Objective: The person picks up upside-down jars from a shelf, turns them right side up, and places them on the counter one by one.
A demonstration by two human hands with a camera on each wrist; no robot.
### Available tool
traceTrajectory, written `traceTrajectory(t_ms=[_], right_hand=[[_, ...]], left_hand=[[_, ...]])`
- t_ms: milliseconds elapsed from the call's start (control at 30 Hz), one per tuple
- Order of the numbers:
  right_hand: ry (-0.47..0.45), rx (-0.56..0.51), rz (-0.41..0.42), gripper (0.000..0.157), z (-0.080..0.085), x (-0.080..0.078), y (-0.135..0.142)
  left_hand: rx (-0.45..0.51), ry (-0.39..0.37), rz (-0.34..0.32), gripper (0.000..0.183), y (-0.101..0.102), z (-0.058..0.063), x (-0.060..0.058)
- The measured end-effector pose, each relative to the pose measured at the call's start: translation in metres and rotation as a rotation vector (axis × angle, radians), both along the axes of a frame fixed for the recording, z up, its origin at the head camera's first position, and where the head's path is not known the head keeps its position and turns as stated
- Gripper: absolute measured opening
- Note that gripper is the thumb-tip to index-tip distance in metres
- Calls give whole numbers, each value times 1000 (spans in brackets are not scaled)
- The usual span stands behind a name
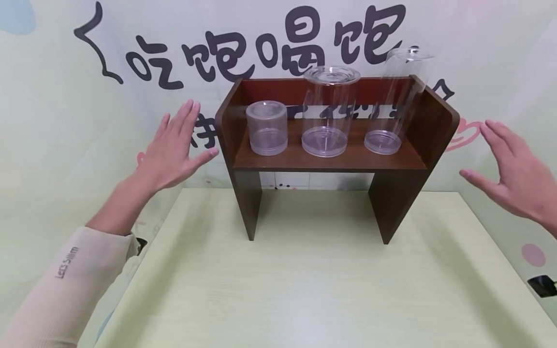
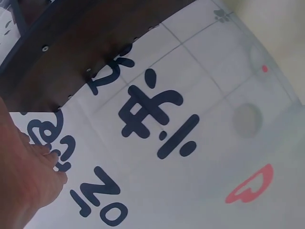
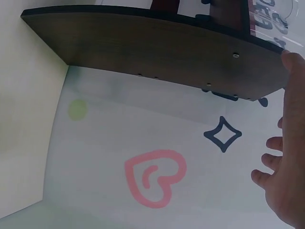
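Observation:
My left hand (image 1: 171, 150) is raised at the left of a dark brown wooden shelf (image 1: 330, 169), fingers straight and thumb pointing toward its side panel. On the other side, my right hand (image 1: 520, 166) is held up with fingers extended, apart from the shelf. Neither holds anything. Three clear plastic containers stand on the shelf board: a short one (image 1: 267, 128) at left, a taller, wide one (image 1: 326, 113) in the middle, and a tall, narrow one (image 1: 387, 106) at right. In the wrist views, the left hand (image 2: 31, 167) and right hand (image 3: 290, 148) appear beside the shelf's outer panels.
The shelf stands near the back of a pale table (image 1: 304, 290). Behind it hangs a light wall covering (image 1: 143, 29) with large dark characters and pink hearts. Small black objects (image 1: 542, 286) show beyond the table's edges.

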State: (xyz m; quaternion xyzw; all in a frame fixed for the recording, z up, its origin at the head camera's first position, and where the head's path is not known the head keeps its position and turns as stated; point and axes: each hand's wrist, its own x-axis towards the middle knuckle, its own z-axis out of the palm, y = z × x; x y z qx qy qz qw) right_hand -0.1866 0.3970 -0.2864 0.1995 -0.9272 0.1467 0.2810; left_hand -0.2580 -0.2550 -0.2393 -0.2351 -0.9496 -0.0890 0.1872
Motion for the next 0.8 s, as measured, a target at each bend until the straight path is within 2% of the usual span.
traceTrajectory(t_ms=[200, 400, 667, 800], right_hand=[[71, -46, -24, 104, 21, 0, -14], [168, -92, 1, 118, 41, -4, -29], [208, -96, 1, 123, 66, -6, -52], [177, -84, -3, 112, 80, -8, -63]], left_hand=[[42, 55, -40, 97, 13, 14, -1], [38, 71, -63, 97, 27, 25, -1], [17, 89, -92, 98, 41, 31, -4], [6, 99, -112, 94, 47, 33, -5]])
